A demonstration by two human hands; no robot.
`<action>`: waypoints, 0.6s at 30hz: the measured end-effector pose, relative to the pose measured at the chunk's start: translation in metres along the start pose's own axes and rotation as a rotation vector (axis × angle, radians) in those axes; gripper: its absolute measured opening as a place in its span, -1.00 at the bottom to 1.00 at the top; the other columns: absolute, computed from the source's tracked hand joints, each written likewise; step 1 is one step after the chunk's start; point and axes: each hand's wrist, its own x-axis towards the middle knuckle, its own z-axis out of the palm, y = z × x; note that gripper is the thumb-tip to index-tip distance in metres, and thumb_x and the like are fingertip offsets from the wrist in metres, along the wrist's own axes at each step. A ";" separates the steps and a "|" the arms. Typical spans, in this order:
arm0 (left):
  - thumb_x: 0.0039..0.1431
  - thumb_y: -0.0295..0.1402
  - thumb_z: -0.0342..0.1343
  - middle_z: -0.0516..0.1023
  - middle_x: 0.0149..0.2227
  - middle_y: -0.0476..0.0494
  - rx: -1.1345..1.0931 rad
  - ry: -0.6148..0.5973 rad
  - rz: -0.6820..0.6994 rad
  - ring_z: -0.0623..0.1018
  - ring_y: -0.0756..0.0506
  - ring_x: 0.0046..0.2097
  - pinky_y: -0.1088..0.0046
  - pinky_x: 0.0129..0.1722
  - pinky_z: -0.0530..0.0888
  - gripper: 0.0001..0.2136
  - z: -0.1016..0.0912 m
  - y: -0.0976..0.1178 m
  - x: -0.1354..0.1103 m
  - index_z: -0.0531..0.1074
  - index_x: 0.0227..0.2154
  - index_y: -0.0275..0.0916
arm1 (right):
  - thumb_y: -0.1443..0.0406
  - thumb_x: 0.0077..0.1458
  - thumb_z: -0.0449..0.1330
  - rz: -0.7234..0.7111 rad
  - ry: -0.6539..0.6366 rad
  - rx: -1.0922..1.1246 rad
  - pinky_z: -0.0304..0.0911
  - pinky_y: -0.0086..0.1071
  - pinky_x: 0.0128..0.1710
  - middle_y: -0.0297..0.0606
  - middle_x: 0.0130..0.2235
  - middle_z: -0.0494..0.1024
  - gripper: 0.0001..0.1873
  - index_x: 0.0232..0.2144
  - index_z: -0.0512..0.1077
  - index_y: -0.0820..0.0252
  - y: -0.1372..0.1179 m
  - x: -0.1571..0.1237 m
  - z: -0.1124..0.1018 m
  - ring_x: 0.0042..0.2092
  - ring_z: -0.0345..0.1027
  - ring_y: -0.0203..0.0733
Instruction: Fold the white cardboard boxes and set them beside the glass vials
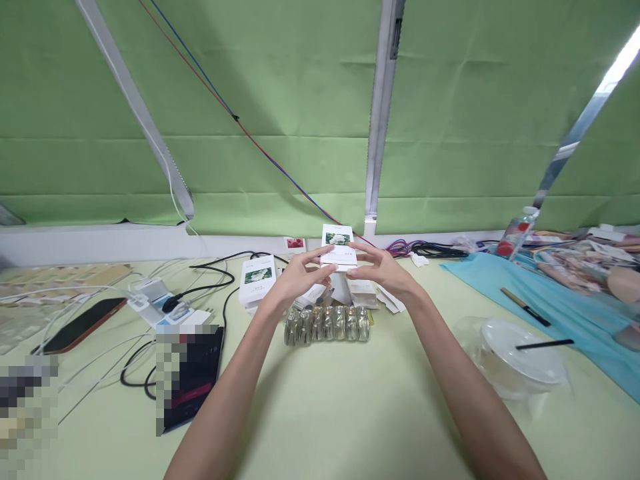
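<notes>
Between my two hands is a small white carton with a white-flower picture on its front. My left hand grips its left side, thumb at the lower edge. On the other side, my right hand holds it with fingers and thumb. Below them on the table stands a row of small shiny, clear-looking bottles; their exact kind is hard to make out. Another white carton with the same flower picture is to the left of my left hand. Behind the bottles lie several white carton pieces, partly hidden by my hands.
At left are a phone, a power strip with cables and a dark tablet-like device. To the right, a lidded plastic bowl stands near a blue cloth and a bottle. Green blinds hang behind the table.
</notes>
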 end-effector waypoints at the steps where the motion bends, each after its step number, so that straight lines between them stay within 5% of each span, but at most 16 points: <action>1: 0.12 -0.07 0.32 0.62 -0.16 -0.15 0.001 0.000 0.001 0.62 -0.09 -0.30 0.22 -0.07 0.57 -0.35 0.000 0.000 0.000 0.38 0.25 -0.14 | 0.27 -0.14 0.53 0.002 -0.001 0.003 0.38 0.01 0.15 -0.04 0.11 0.53 -0.14 0.23 0.39 0.07 0.000 0.000 0.000 0.05 0.51 0.00; 18: 0.08 -0.11 0.35 0.50 0.15 -0.28 0.009 0.031 -0.004 0.62 -0.05 -0.32 0.26 -0.14 0.58 -0.35 0.002 0.003 -0.001 0.41 0.23 -0.17 | 0.29 -0.20 0.55 0.004 0.041 0.009 0.39 0.05 0.11 -0.07 0.09 0.55 -0.15 0.18 0.44 0.05 0.000 0.000 0.004 -0.04 0.55 -0.01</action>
